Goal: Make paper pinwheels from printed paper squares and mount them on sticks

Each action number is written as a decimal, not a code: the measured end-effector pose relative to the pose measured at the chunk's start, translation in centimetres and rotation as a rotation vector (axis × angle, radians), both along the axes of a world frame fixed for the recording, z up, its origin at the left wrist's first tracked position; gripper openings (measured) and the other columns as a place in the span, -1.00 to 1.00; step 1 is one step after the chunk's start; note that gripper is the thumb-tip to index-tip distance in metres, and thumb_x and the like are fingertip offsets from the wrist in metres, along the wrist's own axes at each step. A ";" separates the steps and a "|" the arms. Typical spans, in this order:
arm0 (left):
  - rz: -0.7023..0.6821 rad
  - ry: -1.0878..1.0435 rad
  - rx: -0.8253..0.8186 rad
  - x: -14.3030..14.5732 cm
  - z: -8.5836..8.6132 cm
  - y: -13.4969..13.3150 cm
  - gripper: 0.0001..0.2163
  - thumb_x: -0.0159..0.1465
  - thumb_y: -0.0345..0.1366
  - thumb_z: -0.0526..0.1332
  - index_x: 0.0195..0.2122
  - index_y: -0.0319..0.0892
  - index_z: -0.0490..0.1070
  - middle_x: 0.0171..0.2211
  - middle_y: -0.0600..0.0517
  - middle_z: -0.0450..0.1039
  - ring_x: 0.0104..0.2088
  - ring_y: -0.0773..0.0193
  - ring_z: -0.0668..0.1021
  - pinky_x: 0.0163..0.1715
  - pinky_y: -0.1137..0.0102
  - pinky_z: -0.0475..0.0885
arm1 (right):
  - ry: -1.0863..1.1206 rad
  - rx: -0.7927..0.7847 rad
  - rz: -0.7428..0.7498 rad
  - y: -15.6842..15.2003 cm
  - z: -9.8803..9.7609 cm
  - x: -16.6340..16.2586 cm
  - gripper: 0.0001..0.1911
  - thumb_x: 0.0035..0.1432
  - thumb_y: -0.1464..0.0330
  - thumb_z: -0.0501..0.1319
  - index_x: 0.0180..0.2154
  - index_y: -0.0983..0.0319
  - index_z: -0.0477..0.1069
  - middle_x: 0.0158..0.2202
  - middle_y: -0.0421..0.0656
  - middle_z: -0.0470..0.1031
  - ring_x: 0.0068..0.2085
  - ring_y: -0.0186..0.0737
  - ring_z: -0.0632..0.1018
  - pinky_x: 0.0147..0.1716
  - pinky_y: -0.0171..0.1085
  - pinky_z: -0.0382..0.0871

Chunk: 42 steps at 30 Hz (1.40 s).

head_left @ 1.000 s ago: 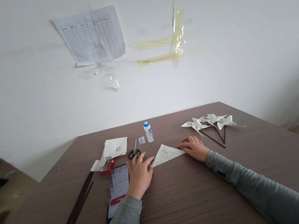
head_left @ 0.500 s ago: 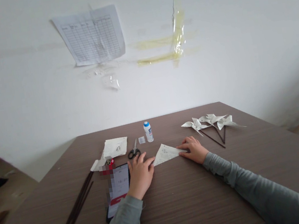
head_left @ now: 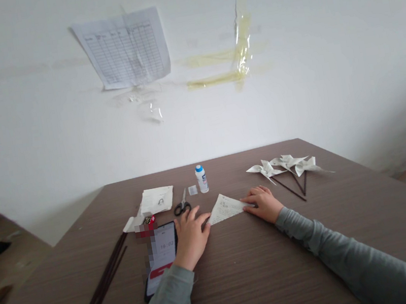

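A sheet of printed paper folded into a triangle [head_left: 225, 209] lies on the table between my two hands. My left hand [head_left: 192, 236] has its thumb and index finger on the paper's left corner, while its other fingers are spread toward the scissors. At the opposite corner, my right hand [head_left: 263, 204] pinches the paper between thumb and fingers. Black-handled scissors [head_left: 182, 206] lie just beyond my left fingers. A white glue bottle with a blue cap [head_left: 201, 179] stands behind the paper, beside a small clear cap [head_left: 192, 190].
Several paper pinwheels [head_left: 287, 161] on dark sticks lie at the back right. Left of my hands are a phone [head_left: 160, 251], a small red box [head_left: 149, 225], a stack of paper squares [head_left: 157, 199] and several dark sticks [head_left: 101, 286]. A wall [head_left: 214, 124] rises behind the table.
Almost nothing differs. Both hands stay at the paper's corners, with only a very slight shift of fingers and paper.
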State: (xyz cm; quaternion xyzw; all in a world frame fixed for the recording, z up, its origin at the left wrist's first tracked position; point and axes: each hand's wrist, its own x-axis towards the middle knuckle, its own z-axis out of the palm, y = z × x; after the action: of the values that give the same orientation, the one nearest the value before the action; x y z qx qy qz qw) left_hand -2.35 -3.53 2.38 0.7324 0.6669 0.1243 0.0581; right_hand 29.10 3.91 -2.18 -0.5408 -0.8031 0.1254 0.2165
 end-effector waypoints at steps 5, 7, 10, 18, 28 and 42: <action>-0.011 -0.028 0.034 -0.3 -0.6 0.3 -0.57 0.66 -0.37 0.37 0.40 0.15 0.90 0.67 -0.18 0.66 0.70 -0.43 0.57 0.71 -0.53 0.42 | 0.020 0.008 0.019 0.1 -0.1 0.1 -0.76 0.53 0.28 0.49 0.13 0.01 0.89 0.01 -0.08 0.84 0.25 0.23 0.79 0.73 0.47 0.34; -0.014 -0.038 0.049 -0.3 -0.8 0.4 -0.56 0.64 -0.38 0.39 0.40 0.17 0.90 0.66 -0.17 0.68 0.69 -0.42 0.58 0.71 -0.51 0.44 | 0.032 -0.006 0.014 0.2 -0.1 0.0 -0.79 0.51 0.30 0.50 0.09 0.01 0.87 0.00 -0.11 0.84 0.26 0.21 0.80 0.74 0.46 0.33; -0.022 -0.044 0.040 -0.4 -0.8 0.5 -0.55 0.64 -0.38 0.38 0.42 0.15 0.89 0.67 -0.16 0.67 0.69 -0.40 0.58 0.71 -0.48 0.44 | 0.046 -0.019 -0.009 0.4 -0.2 -0.1 -0.83 0.47 0.33 0.52 0.04 0.02 0.85 0.02 -0.13 0.84 0.26 0.19 0.81 0.74 0.42 0.36; -0.001 -0.044 -0.003 -0.1 -0.1 0.2 -0.57 0.67 -0.31 0.38 0.45 0.17 0.87 0.69 -0.14 0.64 0.73 -0.39 0.55 0.74 -0.52 0.40 | 0.064 -0.029 0.006 0.8 -0.3 0.0 -0.84 0.41 0.36 0.52 0.00 0.10 0.83 0.00 -0.08 0.87 0.20 0.18 0.81 0.51 0.24 0.60; 0.018 -0.056 0.039 -0.2 -0.8 0.7 -0.65 0.69 -0.30 0.37 0.28 0.16 0.95 0.65 -0.11 0.69 0.68 -0.37 0.60 0.70 -0.47 0.48 | 0.077 -0.006 -0.019 0.5 -0.3 -0.1 -0.97 0.41 0.27 0.53 -0.17 0.05 0.77 -0.02 -0.10 0.87 0.20 0.23 0.82 0.56 0.28 0.58; 0.039 -0.063 0.037 0.0 -1.3 1.0 -0.63 0.76 -0.27 0.28 0.17 0.04 0.99 0.59 -0.17 0.75 0.64 -0.36 0.67 0.72 -0.47 0.48 | 0.150 0.011 -0.001 0.6 0.0 0.4 -0.48 0.70 0.09 0.33 -0.38 0.03 0.77 -0.11 -0.06 0.93 0.22 0.20 0.87 0.62 0.32 0.51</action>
State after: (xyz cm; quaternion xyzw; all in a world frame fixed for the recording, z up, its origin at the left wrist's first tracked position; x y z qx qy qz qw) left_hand -2.36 -2.53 1.10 0.7160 0.6765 0.1605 0.0630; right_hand 29.48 4.54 -2.16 -0.5292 -0.7849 0.1610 0.2792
